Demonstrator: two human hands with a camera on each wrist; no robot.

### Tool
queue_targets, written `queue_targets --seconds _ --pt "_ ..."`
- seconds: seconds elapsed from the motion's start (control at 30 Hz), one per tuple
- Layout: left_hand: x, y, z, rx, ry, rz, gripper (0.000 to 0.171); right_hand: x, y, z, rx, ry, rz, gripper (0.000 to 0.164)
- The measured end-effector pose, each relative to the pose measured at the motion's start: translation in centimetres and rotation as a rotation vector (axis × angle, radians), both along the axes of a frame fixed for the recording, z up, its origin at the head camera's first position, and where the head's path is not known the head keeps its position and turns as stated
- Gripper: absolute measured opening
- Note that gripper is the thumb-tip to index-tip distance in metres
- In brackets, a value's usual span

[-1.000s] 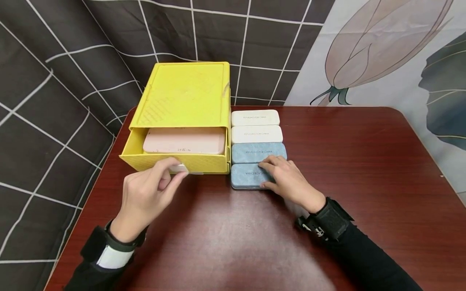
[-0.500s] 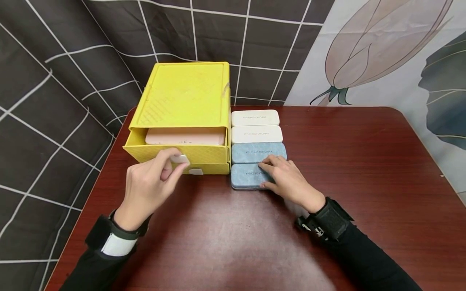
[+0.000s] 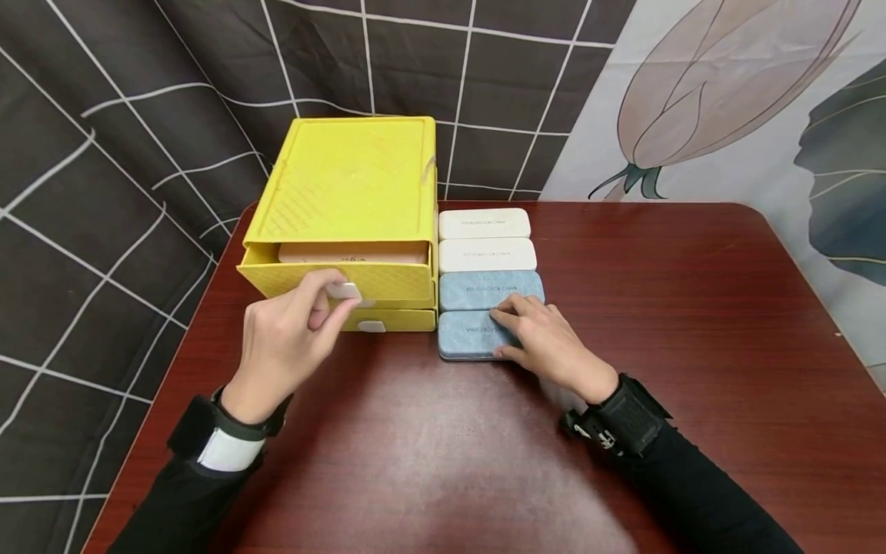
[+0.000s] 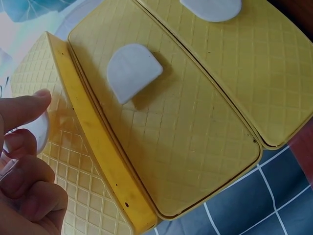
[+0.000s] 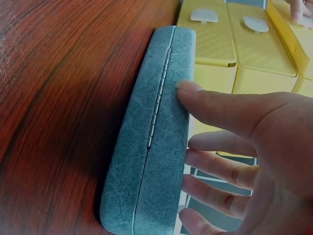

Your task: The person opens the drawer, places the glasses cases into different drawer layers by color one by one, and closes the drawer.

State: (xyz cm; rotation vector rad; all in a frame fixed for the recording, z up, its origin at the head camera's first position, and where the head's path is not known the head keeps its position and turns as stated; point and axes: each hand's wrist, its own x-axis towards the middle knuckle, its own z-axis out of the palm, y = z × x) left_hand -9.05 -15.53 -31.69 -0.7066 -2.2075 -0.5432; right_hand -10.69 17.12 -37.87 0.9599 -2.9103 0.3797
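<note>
My left hand (image 3: 287,338) pinches the white pull tab (image 3: 344,291) of the top drawer (image 3: 398,281), between thumb and fingers. That drawer stands partly out of a yellow drawer box (image 3: 353,181). A pink case (image 3: 388,252) lies inside it, mostly hidden under the box top. My right hand (image 3: 550,338) rests on the nearest blue glasses case (image 3: 471,338); its thumb touches the hinged side (image 5: 154,117) and its fingers (image 5: 220,161) lie over the lid. Past it is a second blue case (image 3: 484,288), then two white cases (image 3: 484,254), in one row beside the box.
Two lower drawers with white tabs (image 4: 132,71) are closed beneath the top one. Dark checked cloth (image 3: 505,77) hangs behind the box and to its left. The reddish-brown table (image 3: 692,323) extends to the right and toward me.
My left hand has moved forward, pushing the top drawer further into the box. Less of the pink case shows, and the lower drawer fronts have come into view. My right hand stays put.
</note>
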Motion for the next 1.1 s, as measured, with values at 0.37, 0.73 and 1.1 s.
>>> queue_targets --seconds 0.37,0.73,1.1 --pt "-0.8 0.3 0.1 0.003 -0.016 0.009 0.029 0.1 0.0 -0.2 0.001 0.009 0.006 0.057" --pt "-1.4 0.5 0.1 0.007 -0.025 0.016 0.028 0.1 0.0 -0.1 0.01 0.008 -0.003 0.057" --pt "-2.0 0.6 0.0 0.038 -0.009 0.018 0.026 0.1 0.0 -0.1 0.008 0.004 -0.005 0.058"
